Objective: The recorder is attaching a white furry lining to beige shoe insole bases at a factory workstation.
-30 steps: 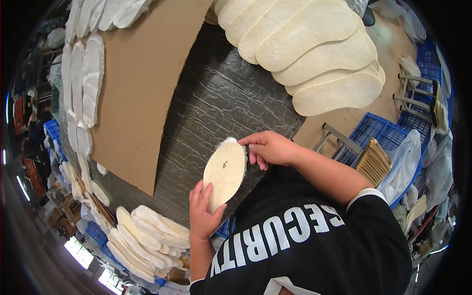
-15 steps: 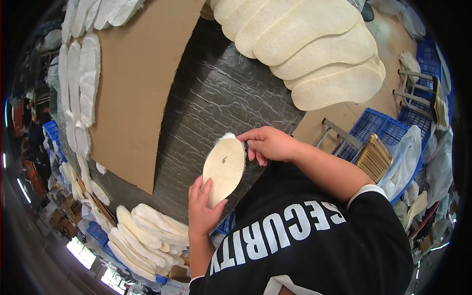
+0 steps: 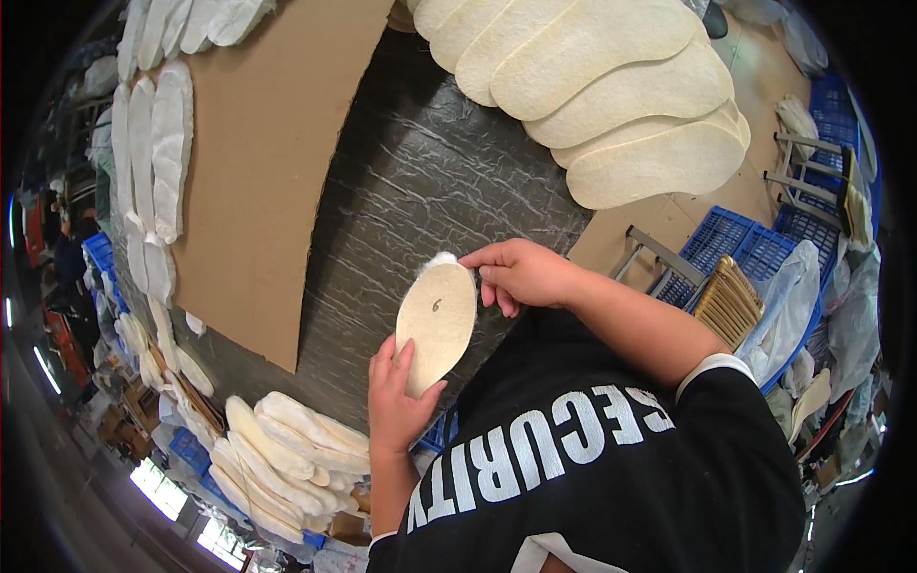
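A cream felt insole (image 3: 437, 320) with a dark pen mark is held up over the dark table, its flat side facing me. White fleece sticks out past its far tip and right edge. My left hand (image 3: 396, 396) grips the near end, thumb and fingers closed on opposite sides. At the upper right edge, my right hand (image 3: 521, 275) pinches the fluffy border between index finger and thumb, its other fingers curled. The underside of the insole is hidden.
A large fan of cream insoles (image 3: 659, 167) lies at the table's far right. Brown cardboard (image 3: 250, 172) covers the left part of the dark tabletop (image 3: 420, 162). White fleece insoles (image 3: 174, 153) line its left edge, with more (image 3: 296, 449) piled near left. Blue crates (image 3: 731, 244) and a stool (image 3: 731, 306) stand right.
The insole and both hands keep nearly the same place and grip. The surroundings have shifted very slightly in the picture.
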### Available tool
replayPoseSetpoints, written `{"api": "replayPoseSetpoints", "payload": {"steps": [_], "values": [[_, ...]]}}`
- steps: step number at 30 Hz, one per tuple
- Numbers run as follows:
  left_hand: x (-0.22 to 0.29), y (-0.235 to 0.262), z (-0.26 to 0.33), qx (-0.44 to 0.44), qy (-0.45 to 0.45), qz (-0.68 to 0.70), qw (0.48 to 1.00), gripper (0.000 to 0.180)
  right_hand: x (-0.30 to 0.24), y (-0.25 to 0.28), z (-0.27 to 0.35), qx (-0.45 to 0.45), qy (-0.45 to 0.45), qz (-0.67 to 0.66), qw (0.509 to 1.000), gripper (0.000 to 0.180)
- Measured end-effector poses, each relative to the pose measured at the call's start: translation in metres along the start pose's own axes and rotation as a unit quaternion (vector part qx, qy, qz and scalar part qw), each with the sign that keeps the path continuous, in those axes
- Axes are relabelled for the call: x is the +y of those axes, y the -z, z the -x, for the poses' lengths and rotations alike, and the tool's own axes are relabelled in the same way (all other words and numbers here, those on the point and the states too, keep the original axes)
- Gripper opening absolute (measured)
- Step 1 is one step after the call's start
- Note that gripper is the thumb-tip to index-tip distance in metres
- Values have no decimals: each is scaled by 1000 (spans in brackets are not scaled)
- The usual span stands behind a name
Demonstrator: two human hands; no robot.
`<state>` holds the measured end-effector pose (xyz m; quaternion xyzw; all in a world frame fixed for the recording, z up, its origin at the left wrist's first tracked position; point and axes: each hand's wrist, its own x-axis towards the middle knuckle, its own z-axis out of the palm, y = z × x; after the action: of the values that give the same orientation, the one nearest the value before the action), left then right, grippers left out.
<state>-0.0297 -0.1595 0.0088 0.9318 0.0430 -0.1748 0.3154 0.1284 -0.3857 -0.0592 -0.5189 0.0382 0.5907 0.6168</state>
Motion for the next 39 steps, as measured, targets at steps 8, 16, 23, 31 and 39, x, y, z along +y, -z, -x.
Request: {"api": "replayPoseSetpoints", "payload": {"steps": [8,16,23,31,39], "values": [[-2,-7,2,20,5,-28,999,75,-1,-1,-1,-6,-1,-14,1000,37],[0,-12,2,32,24,-28,999,74,-20,-44,6,79,405,489,769,80],[-1,-1,6,51,38,35,997,73,-20,-73,-28,-79,313,676,662,105],[-43,20,51,112,200,171,958,43,-30,-74,-28,-81,270,675,682,108],[-55,6,58,144,269,270,913,24,-31,-80,-29,-88,250,719,642,104]]}}
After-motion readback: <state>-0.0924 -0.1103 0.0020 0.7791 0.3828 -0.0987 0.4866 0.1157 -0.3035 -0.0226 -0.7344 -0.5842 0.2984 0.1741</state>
